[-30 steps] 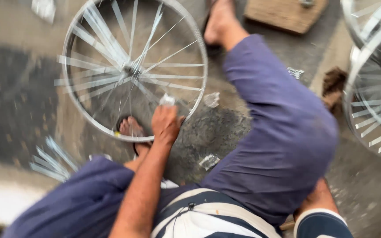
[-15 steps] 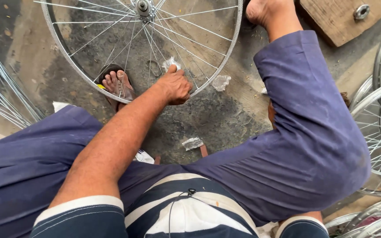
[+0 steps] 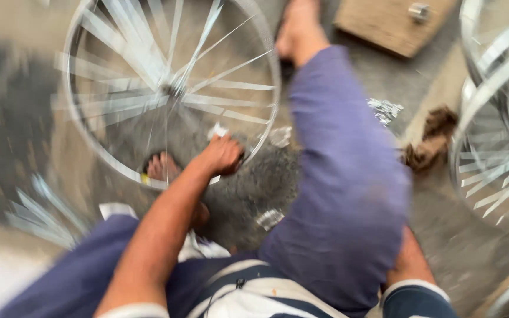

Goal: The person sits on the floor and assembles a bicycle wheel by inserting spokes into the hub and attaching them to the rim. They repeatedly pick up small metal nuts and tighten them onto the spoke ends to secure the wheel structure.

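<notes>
soft, even daylight fills the head view with no hard shadows, only a dim patch on the ground under the bent leg, and no one direction of light can be told. strong motion blur smears nearly everything: the spokes of the wheel streak into pale bands with bright glints, and the loose spokes at lower left are ghosted. the left hand and forearm are soft-edged, and the wheels at the right edge wash out into whitish glare.

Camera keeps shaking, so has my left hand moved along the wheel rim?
No: the left hand stays on the rim, just right of the foot.
</notes>
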